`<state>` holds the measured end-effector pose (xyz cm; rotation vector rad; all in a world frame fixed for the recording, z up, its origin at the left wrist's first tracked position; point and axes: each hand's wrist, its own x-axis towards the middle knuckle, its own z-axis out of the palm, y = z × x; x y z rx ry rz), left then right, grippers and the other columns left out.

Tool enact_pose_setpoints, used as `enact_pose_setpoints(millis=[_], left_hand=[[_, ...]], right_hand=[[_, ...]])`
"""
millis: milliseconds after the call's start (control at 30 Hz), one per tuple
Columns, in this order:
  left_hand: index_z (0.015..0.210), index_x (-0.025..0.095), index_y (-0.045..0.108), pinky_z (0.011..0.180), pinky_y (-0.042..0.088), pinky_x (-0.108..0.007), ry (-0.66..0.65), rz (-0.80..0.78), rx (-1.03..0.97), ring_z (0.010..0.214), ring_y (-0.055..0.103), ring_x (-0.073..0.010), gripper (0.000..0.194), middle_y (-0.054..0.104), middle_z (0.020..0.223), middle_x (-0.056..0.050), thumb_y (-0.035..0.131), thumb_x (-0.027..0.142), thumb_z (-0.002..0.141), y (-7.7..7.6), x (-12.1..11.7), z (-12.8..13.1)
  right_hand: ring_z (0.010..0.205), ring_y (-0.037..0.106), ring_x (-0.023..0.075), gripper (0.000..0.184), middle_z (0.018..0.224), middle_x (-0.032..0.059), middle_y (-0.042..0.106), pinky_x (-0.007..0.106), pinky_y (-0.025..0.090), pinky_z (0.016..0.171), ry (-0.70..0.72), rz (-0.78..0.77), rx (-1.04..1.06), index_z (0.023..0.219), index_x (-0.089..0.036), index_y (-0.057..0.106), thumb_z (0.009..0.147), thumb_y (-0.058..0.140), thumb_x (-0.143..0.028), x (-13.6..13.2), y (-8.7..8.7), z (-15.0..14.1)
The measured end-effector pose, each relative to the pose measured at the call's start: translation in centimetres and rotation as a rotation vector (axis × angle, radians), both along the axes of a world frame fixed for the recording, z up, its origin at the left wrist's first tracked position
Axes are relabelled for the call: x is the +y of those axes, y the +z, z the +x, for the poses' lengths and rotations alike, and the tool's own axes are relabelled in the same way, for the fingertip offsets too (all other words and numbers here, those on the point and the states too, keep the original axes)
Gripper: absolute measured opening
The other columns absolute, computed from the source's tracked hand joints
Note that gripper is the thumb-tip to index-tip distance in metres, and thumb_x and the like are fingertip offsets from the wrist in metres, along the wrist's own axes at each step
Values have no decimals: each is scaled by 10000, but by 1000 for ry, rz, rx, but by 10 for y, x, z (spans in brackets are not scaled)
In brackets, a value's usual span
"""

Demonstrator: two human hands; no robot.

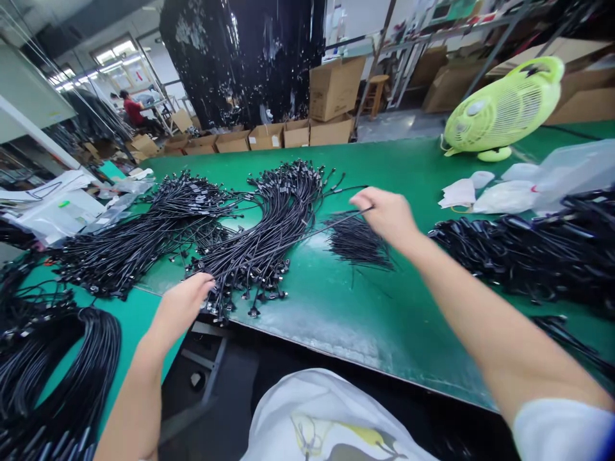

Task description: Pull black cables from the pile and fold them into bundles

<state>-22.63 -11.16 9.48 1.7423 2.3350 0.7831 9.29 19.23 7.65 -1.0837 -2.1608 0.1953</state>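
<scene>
My right hand [390, 216] is closed in a pinch on a thin black cable [331, 225], held above the table. From there the cable slopes down leftward across a large bundle of black cables [269, 240] with small connectors at both ends. My left hand [185, 299] has its fingers pinched together at the near end of that bundle, by the table edge. It seems to grip the other end of the same cable, though its fingertips are partly hidden. Below my right hand lies a pile of short thin black strips [358, 242], probably ties.
Another cable bundle [120, 246] lies to the left, and looped cables [96, 358] rest on the side table. More black cables [523, 253] are heaped at the right, near plastic bags [509, 195] and a green fan [504, 115]. Cardboard boxes [266, 136] line the far edge.
</scene>
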Motion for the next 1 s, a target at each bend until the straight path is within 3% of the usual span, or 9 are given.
enact_pose_setpoints(millis=[133,267,333,400,467,533,667,800,1000], left_hand=[[785,211,598,516,394,-224,63,87,-602,523,473,-130,225,512,561,29,578,418,870,-21,-8,-45],[746,176,530,411,287,-166,26,261,-1203,442,360,-68,293,381,525,72,655,433,812,-37,26,-18],[863,153,585,424,317,-167,4,207,-1184,467,417,-70,285,484,582,44,636,431,828,-42,47,18],[960,154,609,556,444,-211,-109,102,-993,593,552,-104,275,632,764,-30,560,414,886,-48,63,62],[983,179,625,803,481,-269,-315,98,-744,860,618,-151,219,665,968,-65,523,362,915,-52,73,105],[1033,197,624,852,457,-286,-537,31,-626,894,606,-159,225,663,970,-56,486,347,937,-55,77,139],[1106,176,614,568,387,-235,-645,-226,-787,527,433,-104,363,472,584,47,382,425,978,-53,81,155],[969,118,674,461,267,-211,-651,-451,-1090,452,305,-70,380,347,521,71,549,471,901,-44,85,119],[999,130,676,415,239,-164,-300,101,-1543,397,182,-29,237,243,522,101,589,315,881,-31,87,86]], right_hand=[[740,525,196,301,833,77,642,306,313,640,-57,85,-165,817,-210,600,968,434,-412,23,19,53],[530,463,148,248,619,47,517,286,256,565,-151,11,-507,693,-191,524,933,489,-242,-24,1,58],[458,436,124,249,561,40,492,275,222,526,-109,-36,-603,648,-174,513,891,485,-132,-68,-15,51],[438,447,115,221,566,33,516,274,197,489,157,-71,-699,659,-167,533,862,485,-91,-114,-23,42],[482,495,119,189,649,30,574,280,194,475,440,-63,-734,743,-176,571,901,474,-143,-149,-16,35],[556,540,135,194,736,38,612,285,192,478,437,3,-697,823,-184,591,952,462,-249,-162,0,34],[684,568,166,306,830,62,633,290,213,501,142,94,-603,856,-184,611,951,496,-452,-131,17,60],[762,594,191,352,858,57,650,295,337,575,86,-13,-418,867,-200,634,959,457,-490,-86,-9,112],[869,641,249,324,1000,117,704,355,429,725,171,-77,-190,1040,-198,645,978,391,-390,-91,-54,131]])
